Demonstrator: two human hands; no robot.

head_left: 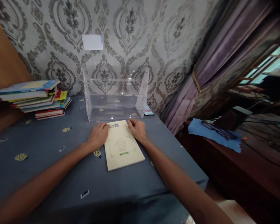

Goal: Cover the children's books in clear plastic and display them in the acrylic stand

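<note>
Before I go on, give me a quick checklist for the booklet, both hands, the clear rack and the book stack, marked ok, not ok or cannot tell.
1. Left hand at the booklet: ok, at its far left corner.
2. Right hand at the booklet: ok, at its far right corner.
3. Firm grip: cannot tell, the fingertips are partly hidden.
4. Booklet lying on the table: ok.
5. Clear rack upright: ok, it stands just beyond the booklet.
6. Book stack squared up: not ok, its edges are uneven.
</note>
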